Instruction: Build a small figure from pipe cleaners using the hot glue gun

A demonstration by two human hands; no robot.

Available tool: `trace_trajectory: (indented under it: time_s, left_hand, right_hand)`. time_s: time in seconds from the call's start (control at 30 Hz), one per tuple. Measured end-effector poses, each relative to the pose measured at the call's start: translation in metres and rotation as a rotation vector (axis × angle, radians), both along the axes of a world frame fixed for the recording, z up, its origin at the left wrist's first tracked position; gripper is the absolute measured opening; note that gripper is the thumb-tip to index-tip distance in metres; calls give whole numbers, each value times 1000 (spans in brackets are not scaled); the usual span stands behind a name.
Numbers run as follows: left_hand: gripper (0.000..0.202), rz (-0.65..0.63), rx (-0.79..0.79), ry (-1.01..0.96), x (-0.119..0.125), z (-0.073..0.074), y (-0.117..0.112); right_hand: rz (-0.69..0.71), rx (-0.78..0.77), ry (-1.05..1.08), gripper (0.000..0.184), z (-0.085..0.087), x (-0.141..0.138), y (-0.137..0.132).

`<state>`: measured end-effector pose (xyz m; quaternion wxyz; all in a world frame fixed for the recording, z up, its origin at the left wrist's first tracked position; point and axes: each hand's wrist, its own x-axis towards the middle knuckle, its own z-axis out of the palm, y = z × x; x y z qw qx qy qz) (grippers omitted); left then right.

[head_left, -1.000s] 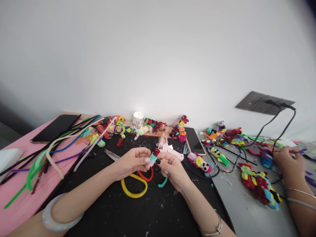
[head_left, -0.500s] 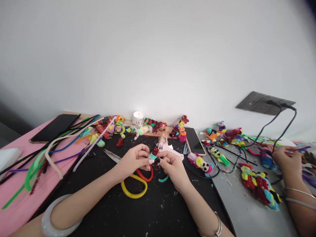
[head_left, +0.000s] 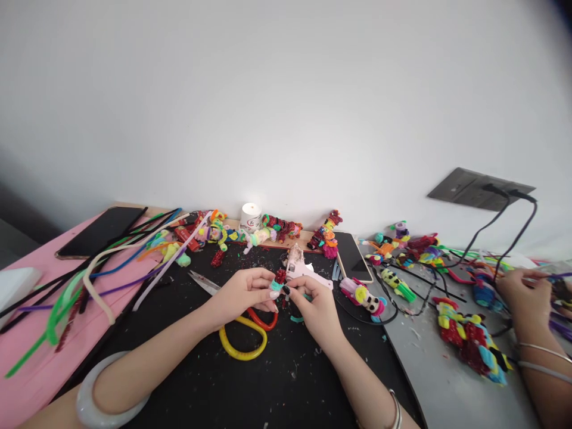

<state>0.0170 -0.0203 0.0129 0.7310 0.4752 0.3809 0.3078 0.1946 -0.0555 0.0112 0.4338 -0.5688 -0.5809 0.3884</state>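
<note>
Between my two hands is a small pipe-cleaner figure (head_left: pixel 277 284), red at the top, turquoise in the middle, with a black bit at its lower right. My left hand (head_left: pixel 250 293) pinches its left side between thumb and fingers. From the other side, my right hand (head_left: pixel 316 305) is closed at the black bit; fingertips hide part of the piece. Scissors (head_left: pixel 242 338) with yellow and red handles lie under my left hand. Just behind my hands rests a pale pink glue gun (head_left: pixel 308 271). A curved turquoise pipe-cleaner scrap (head_left: pixel 297 319) lies by my right fingers.
Loose pipe cleaners (head_left: pixel 100 286) and a dark phone (head_left: pixel 102 231) lie left. A paper cup (head_left: pixel 251 217) and fuzzy figures line the wall. A white-edged phone (head_left: pixel 353 257) is behind right. Another person's hand (head_left: pixel 525 298) works at far right, below a corded socket (head_left: pixel 480 188).
My hands stay nearly in place; the figure has tilted slightly between my fingers. The turquoise scrap is more covered by my right fingers. The other person's hand has shifted slightly.
</note>
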Motion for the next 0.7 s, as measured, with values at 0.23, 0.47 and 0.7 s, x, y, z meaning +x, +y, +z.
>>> trace_trajectory:
  time_s: [0.23, 0.47, 0.7]
  left_hand:
    - [34, -25, -54, -22, -3, 1, -1]
    - [33, -18, -100, -38, -4, -1, -2]
    - [29, -32, -66, -29, -4, 0, 0]
  right_hand:
    - [0, 5, -43, 16, -1, 0, -1]
    - [13, 6, -11, 17, -2, -1, 0]
    - [16, 13, -20, 17, -4, -1, -1]
